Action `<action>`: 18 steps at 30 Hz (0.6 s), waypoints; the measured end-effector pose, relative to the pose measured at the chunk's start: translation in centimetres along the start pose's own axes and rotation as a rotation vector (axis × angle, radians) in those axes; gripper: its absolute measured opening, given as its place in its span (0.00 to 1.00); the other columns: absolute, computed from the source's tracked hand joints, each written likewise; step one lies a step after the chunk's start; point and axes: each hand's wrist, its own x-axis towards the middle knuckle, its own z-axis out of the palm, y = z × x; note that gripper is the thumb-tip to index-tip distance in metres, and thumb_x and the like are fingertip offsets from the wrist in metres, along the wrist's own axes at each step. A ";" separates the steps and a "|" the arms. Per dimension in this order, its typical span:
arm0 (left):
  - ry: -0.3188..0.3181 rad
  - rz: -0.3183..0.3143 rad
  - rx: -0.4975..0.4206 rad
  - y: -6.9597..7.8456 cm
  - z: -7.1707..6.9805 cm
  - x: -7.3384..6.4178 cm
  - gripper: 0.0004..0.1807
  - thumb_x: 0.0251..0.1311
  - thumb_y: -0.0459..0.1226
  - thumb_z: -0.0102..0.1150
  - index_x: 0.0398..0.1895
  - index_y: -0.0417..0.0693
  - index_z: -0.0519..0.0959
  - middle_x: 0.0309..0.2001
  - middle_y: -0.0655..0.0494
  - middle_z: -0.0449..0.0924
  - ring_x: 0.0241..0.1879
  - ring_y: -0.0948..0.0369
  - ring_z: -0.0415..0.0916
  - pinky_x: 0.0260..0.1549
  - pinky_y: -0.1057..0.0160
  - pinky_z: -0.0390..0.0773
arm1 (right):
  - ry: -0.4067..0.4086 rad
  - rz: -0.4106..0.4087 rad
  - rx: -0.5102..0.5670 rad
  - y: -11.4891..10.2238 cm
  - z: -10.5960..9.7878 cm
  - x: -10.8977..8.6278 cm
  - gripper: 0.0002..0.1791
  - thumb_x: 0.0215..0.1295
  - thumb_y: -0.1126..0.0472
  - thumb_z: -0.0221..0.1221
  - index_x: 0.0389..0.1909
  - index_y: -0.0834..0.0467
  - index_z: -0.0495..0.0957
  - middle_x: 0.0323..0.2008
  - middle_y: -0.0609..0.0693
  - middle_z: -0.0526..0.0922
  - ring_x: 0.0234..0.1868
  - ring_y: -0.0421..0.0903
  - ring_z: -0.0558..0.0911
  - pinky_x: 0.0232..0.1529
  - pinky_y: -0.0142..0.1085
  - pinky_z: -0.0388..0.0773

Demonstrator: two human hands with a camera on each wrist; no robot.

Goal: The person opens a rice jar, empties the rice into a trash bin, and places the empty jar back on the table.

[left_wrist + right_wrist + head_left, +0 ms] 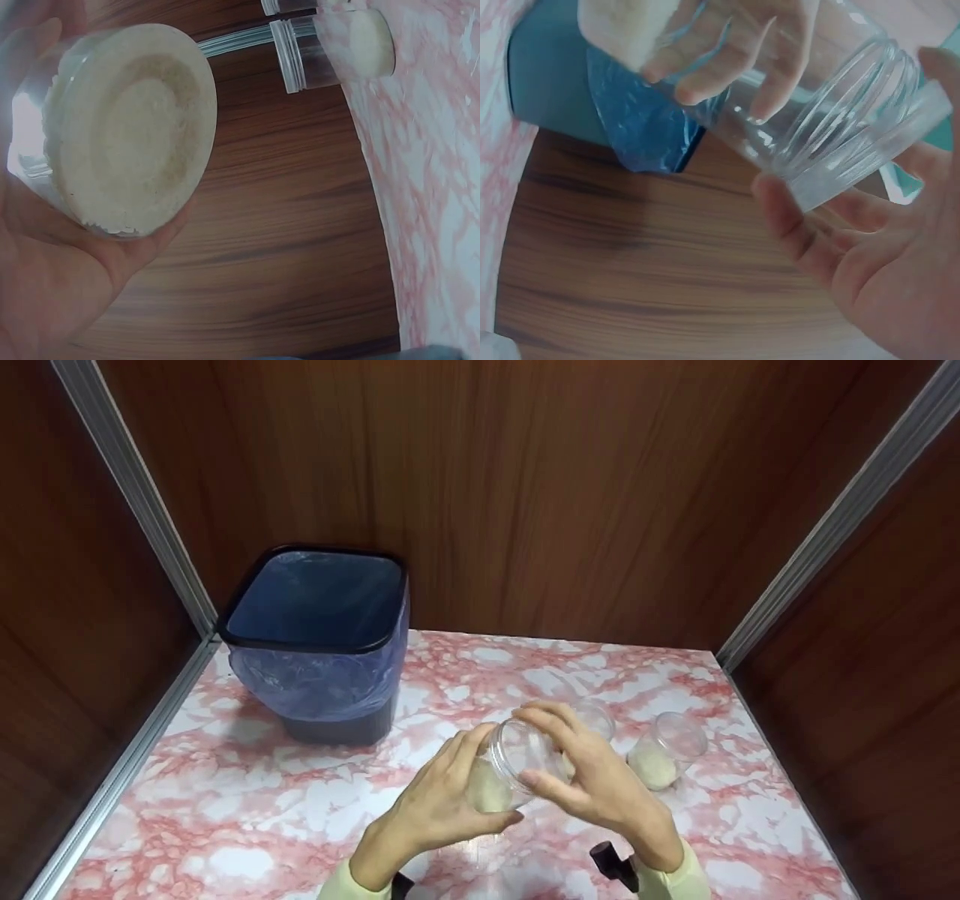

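Observation:
My left hand (431, 806) holds a clear jar (486, 791) tilted above the table, its fingers and thumb around the sides. Pale material fills the base of this jar, seen from below in the left wrist view. At the jar's threaded mouth, my right hand (604, 772) grips a clear lid (877, 146) by its rim, fingers on one side and thumb on the other. The lid sits against the threads; whether it is screwed on cannot be told. Just right of my right hand stands another clear jar (666, 750) with pale material at its bottom.
A further clear jar (596, 716) stands partly hidden behind my right hand. At the back left is a dark bin (341, 731) with a blue plastic liner (322, 686). Brown wood-grain panels (480, 495) enclose the red-and-white marbled table (247, 810).

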 end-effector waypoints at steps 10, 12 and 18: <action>-0.014 -0.024 0.054 -0.7 -3.1 0.5 0.56 0.38 0.58 0.77 0.70 0.49 0.61 0.57 0.51 0.75 0.55 0.59 0.74 0.51 0.58 0.80 | 0.066 0.039 0.180 3.1 0.1 -2.5 0.27 0.64 0.65 0.58 0.65 0.57 0.69 0.52 0.53 0.80 0.41 0.41 0.80 0.36 0.33 0.79; -0.012 -0.022 0.072 -1.0 -3.9 0.6 0.56 0.37 0.57 0.77 0.70 0.48 0.61 0.56 0.50 0.76 0.54 0.58 0.75 0.50 0.58 0.80 | 0.041 0.092 0.177 3.8 0.1 -3.5 0.28 0.64 0.67 0.58 0.66 0.56 0.69 0.53 0.52 0.80 0.43 0.38 0.80 0.38 0.33 0.79; 0.009 0.012 0.128 -1.6 -6.8 1.2 0.57 0.35 0.55 0.79 0.70 0.44 0.62 0.54 0.47 0.76 0.51 0.56 0.76 0.47 0.59 0.82 | -0.085 0.294 0.234 6.1 0.0 -7.2 0.25 0.71 0.68 0.49 0.68 0.56 0.66 0.57 0.53 0.79 0.49 0.39 0.82 0.45 0.37 0.82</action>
